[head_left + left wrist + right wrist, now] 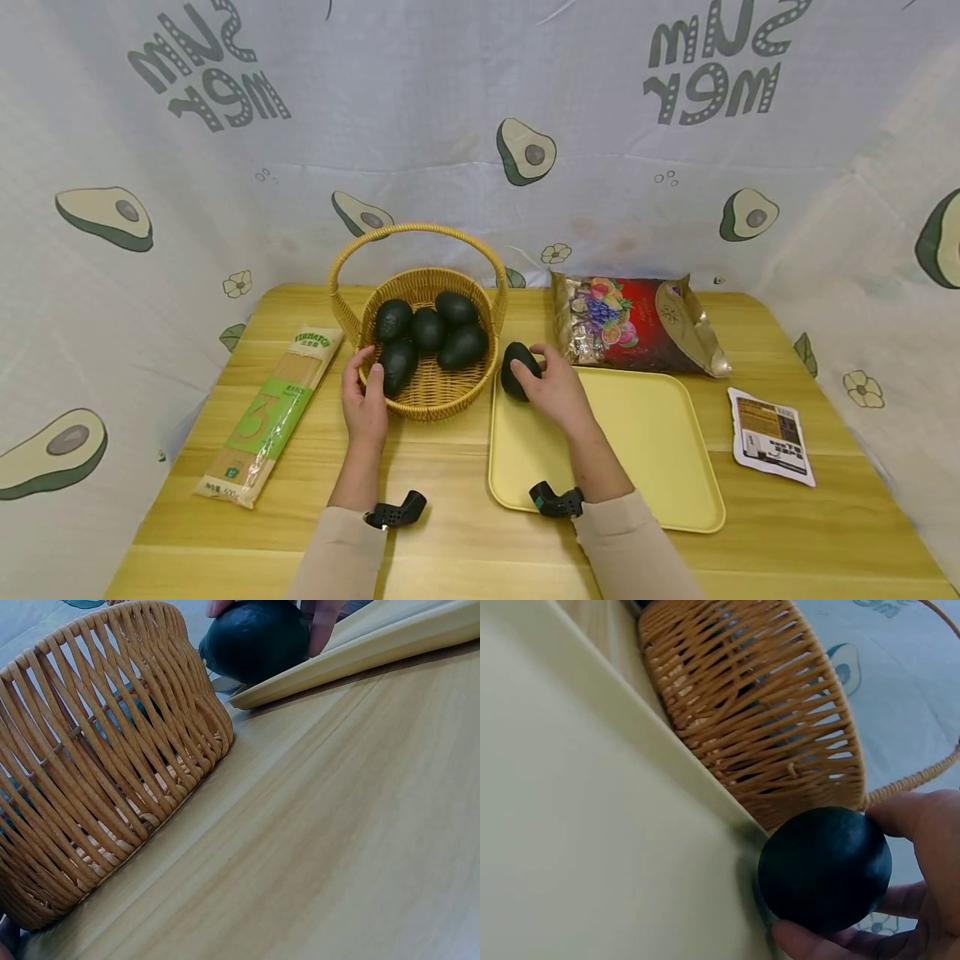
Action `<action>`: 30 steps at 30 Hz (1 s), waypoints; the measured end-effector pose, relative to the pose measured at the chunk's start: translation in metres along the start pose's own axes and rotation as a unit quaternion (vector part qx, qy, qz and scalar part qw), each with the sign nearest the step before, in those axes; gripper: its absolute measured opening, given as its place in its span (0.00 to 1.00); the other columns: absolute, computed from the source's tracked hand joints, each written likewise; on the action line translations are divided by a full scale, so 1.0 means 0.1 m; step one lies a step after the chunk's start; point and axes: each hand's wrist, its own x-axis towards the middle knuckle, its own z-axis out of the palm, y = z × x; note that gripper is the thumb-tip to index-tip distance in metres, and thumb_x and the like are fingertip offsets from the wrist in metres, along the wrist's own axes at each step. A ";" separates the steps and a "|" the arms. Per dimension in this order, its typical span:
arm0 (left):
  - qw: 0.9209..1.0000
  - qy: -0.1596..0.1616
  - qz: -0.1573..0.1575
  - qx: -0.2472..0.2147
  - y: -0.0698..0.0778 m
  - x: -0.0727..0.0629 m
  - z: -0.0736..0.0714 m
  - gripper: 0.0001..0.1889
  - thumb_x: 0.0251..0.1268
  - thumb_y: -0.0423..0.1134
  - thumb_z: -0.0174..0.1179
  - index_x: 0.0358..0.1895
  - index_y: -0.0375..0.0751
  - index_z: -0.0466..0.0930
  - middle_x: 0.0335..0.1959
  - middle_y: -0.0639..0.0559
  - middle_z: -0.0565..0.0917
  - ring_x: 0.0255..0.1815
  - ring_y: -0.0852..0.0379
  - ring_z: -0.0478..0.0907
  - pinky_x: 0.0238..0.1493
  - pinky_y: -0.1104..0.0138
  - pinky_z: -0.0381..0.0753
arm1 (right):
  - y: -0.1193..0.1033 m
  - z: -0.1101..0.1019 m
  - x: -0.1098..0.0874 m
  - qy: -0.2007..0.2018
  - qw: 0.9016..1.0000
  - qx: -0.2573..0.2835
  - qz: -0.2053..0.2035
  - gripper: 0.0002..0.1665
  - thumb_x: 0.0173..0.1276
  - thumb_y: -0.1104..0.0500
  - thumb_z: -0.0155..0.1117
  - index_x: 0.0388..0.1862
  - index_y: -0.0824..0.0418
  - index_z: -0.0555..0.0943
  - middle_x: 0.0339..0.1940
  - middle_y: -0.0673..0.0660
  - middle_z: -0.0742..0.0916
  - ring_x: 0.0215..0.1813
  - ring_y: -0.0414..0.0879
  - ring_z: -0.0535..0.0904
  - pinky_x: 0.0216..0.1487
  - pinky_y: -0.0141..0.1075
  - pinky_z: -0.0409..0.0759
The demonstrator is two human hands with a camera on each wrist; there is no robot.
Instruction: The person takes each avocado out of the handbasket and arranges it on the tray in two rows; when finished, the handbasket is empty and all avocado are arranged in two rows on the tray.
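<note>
A dark green avocado (517, 371) is held in my right hand (557, 392) over the left back corner of the yellow tray (622, 450). In the right wrist view the thumb and fingers lie around this avocado (825, 870), close beside the basket wall. My left hand (366, 404) grips the left side of the yellow wicker basket (431, 408), its thumb at the rim. Several avocados (429, 330) lie inside the basket, the nearest one (399, 367) beside the left thumb. In the left wrist view the basket wall (112, 750) hides most of the left hand.
Left of the basket lies a pack of noodles (273, 417) with a green label. Behind the tray is a red and gold bag (637, 325) with fruit pictures. A small white and brown packet (771, 436) lies right of the tray. A printed cloth (420, 108) hangs behind the table.
</note>
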 end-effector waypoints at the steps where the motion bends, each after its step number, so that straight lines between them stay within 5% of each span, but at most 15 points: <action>1: 1.000 0.000 0.002 0.000 0.00 0.00 0.00 0.18 0.78 0.38 0.51 0.67 0.40 0.74 0.73 0.46 0.69 0.79 0.53 0.58 0.73 0.58 0.58 | 0.00 0.02 0.00 0.001 1.000 -0.005 -0.002 0.39 0.75 0.39 0.58 0.74 0.59 0.68 0.59 0.68 0.83 0.57 0.62 0.81 0.56 0.56 0.78; 13: 1.000 -0.001 -0.001 0.001 0.00 -0.01 0.00 0.19 0.79 0.38 0.51 0.68 0.40 0.73 0.74 0.47 0.69 0.80 0.53 0.57 0.72 0.59 0.58 | -0.03 -0.03 -0.04 -0.031 0.997 -0.062 -0.016 0.45 0.74 0.36 0.59 0.79 0.58 0.62 0.66 0.70 0.80 0.64 0.65 0.79 0.61 0.59 0.76; 22: 1.000 -0.001 -0.002 -0.002 0.00 -0.01 0.00 0.19 0.79 0.39 0.51 0.67 0.40 0.73 0.74 0.47 0.69 0.80 0.53 0.57 0.73 0.58 0.58 | -0.04 -0.09 -0.06 -0.068 0.996 -0.014 -0.049 0.44 0.67 0.51 0.69 0.78 0.59 0.64 0.70 0.69 0.77 0.62 0.65 0.81 0.57 0.54 0.80; 30: 1.000 0.002 0.000 0.002 0.01 -0.02 0.00 0.19 0.78 0.38 0.51 0.67 0.39 0.73 0.74 0.46 0.69 0.79 0.52 0.57 0.73 0.57 0.58 | -0.07 -0.07 -0.07 -0.064 0.996 -0.025 -0.054 0.43 0.67 0.49 0.70 0.77 0.61 0.66 0.69 0.67 0.79 0.64 0.64 0.80 0.59 0.56 0.79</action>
